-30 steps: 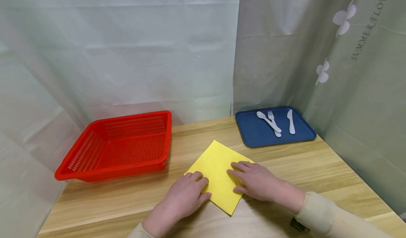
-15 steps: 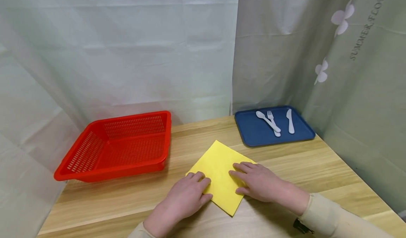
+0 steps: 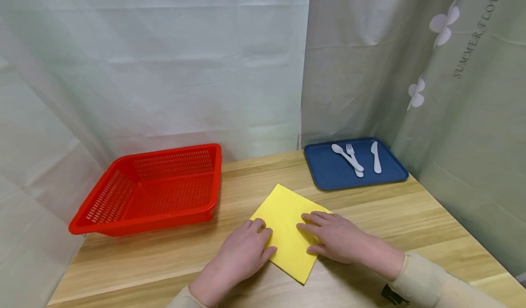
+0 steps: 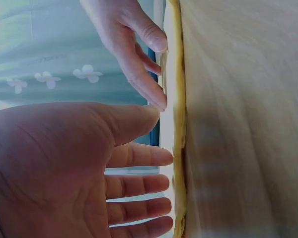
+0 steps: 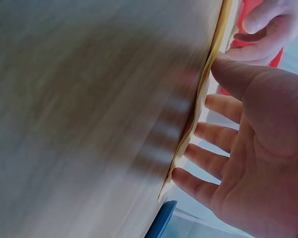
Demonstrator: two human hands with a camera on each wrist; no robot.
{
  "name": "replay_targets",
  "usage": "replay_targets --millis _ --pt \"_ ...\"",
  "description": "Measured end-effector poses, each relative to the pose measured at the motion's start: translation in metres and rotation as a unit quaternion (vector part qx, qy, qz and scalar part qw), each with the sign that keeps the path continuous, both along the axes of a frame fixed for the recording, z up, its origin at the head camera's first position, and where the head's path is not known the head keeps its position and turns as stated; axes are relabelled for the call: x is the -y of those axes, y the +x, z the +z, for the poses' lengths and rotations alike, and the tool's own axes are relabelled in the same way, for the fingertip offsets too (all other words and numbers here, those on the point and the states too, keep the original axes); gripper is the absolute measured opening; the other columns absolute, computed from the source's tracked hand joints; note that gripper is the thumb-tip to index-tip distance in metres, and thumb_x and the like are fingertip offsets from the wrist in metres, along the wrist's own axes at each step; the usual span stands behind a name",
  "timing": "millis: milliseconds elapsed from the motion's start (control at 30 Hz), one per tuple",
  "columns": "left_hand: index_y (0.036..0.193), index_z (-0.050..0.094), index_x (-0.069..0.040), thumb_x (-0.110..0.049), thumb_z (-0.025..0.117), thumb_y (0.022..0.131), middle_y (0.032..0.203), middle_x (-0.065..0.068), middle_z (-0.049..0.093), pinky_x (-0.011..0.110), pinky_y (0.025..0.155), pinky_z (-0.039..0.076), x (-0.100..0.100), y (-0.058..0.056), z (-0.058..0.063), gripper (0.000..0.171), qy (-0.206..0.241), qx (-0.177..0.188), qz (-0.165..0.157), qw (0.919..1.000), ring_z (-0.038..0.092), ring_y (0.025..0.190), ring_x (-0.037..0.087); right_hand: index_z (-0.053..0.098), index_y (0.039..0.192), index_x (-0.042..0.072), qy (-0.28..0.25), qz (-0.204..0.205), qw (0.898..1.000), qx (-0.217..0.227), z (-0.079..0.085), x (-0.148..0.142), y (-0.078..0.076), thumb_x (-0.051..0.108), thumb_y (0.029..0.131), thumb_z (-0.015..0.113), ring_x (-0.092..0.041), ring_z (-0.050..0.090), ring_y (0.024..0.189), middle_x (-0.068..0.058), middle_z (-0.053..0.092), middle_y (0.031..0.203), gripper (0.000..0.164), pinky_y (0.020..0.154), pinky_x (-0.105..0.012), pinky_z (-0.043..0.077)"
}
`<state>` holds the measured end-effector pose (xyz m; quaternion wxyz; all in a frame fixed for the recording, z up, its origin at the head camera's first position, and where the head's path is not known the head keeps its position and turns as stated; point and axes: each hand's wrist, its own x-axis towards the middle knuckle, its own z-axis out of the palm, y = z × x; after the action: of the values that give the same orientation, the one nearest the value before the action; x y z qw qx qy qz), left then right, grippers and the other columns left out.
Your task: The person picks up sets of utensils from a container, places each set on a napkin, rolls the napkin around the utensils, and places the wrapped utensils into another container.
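Head view: where on the tabletop [image 3: 135, 267] is the yellow cloth [image 3: 285, 228]?

Lower centre, under the left hand [image 3: 242, 253] and right hand [image 3: 339, 237], each grip relaxed, fingers nearly straight, pinching nothing; best to press evenly so its edges lie flat

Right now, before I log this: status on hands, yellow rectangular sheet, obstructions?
Left hand, right hand: both touching yellow sheet. Sheet lying on wooden table. Red perforated basket, dark-blue rectangular tray with white cutlery: apart, neither seemingly in the way.
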<state>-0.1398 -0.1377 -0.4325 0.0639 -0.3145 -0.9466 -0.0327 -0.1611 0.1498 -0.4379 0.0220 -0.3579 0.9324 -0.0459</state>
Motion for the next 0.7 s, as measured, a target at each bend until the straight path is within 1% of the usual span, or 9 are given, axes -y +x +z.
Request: replay_targets --millis 133,200,467,700 --pt "0.120 0.075 -0.007 -0.037 0.082 0.100 0.125 0.011 0.068 0.044 0.093 0.059 0.0001 -0.0015 -0.0018 0.036 0.005 0.007 0.005 1.0000 0.065 0.110 0.030 0.063 0.156 0.019 -0.002 0.004 1.000 0.008 0.0013 -0.0009 -0.0010 0.045 0.106 0.074 -0.036 0.053 0.149 -0.009 0.056 0.163 0.058 0.114 -0.062 0.048" --pt "0.121 0.075 -0.006 -0.036 0.082 0.100 0.127 0.012 0.068 0.045 0.094 0.059 0.0002 -0.0020 -0.0023 0.037 0.004 0.011 0.008 0.9999 0.066 0.112 0.031 0.063 0.156 0.020 -0.003 0.005 1.000 0.012 0.0014 -0.0013 -0.0015 0.045 0.106 0.074 -0.036 0.052 0.149 -0.009 0.056 0.163 0.058 0.114 -0.062 0.048" --pt "0.121 0.076 -0.007 -0.035 0.087 0.096 0.126 0.011 0.068 0.046 0.088 0.061 0.0003 -0.0022 -0.0033 0.038 0.003 0.015 0.015 0.9998 0.066 0.113 0.031 0.062 0.157 0.021 -0.004 0.007 1.000 0.016 0.0017 -0.0028 -0.0019 0.045 0.106 0.073 -0.035 0.051 0.150 -0.008 0.055 0.164 0.058 0.114 -0.062 0.048" --pt "0.121 0.074 -0.009 -0.036 0.089 0.094 0.124 0.009 0.067 0.045 0.085 0.062 -0.0008 -0.0016 -0.0024 0.041 -0.015 0.020 0.015 0.9996 0.065 0.113 0.030 0.062 0.157 0.020 -0.002 0.011 1.000 0.018 0.0026 -0.0038 -0.0023 0.045 0.106 0.074 -0.035 0.051 0.150 -0.008 0.055 0.164 0.058 0.114 -0.061 0.048"
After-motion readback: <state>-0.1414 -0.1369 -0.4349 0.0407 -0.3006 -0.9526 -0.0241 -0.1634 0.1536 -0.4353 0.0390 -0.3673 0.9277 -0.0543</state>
